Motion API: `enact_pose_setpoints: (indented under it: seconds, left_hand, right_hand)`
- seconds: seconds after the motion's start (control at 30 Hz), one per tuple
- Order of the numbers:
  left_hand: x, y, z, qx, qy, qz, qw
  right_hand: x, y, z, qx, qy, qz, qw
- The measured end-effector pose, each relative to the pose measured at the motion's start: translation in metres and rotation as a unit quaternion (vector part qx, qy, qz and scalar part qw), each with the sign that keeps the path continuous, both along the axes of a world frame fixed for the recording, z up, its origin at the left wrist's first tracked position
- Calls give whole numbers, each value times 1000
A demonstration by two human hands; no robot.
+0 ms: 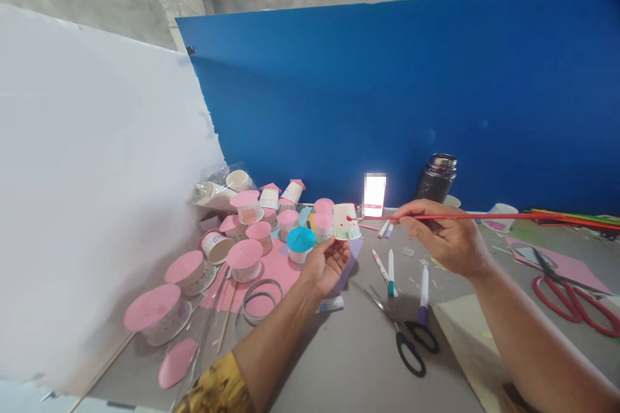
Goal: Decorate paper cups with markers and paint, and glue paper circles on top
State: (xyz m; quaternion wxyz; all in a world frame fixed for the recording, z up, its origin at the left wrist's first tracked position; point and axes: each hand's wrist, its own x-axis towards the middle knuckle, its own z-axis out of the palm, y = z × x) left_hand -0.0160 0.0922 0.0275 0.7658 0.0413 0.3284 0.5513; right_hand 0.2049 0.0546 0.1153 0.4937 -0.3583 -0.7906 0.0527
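My left hand [329,269] grips the lower edge of an upturned white paper cup [345,226]. Red marks and green strokes decorate the cup's side. My right hand [443,235] pinches a thin, long-handled red paintbrush [477,215]. Its red tip meets the cup's side or hovers just in front; I cannot tell which. Beside my left hand stands a paper cup with a blue disc top [300,239]. Several cups topped with pink discs [245,255] crowd the table to the left.
Black-handled scissors [404,335] lie between my arms, near several markers [424,293]. Red-handled scissors [574,297] rest at right. A lit phone [374,195] and dark flask [436,179] stand against the blue board [387,90]. A roll of tape [261,301] and sticks lie left.
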Motion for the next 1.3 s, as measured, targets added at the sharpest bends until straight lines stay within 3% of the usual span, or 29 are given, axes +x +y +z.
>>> enact_pose_setpoints:
  seconds: [0.37, 0.83, 1.3]
  left_hand:
    - [0, -1, 0, 18, 32, 6, 999]
    - [1, -6, -3, 149, 120, 35, 981]
    - [3, -4, -9, 200, 195, 55, 959]
  right_hand:
    - [-7, 3, -1, -19, -15, 4, 1000]
    - [-13, 2, -2, -21, -31, 3, 999]
    - [-12, -1, 0, -16, -34, 10, 999]
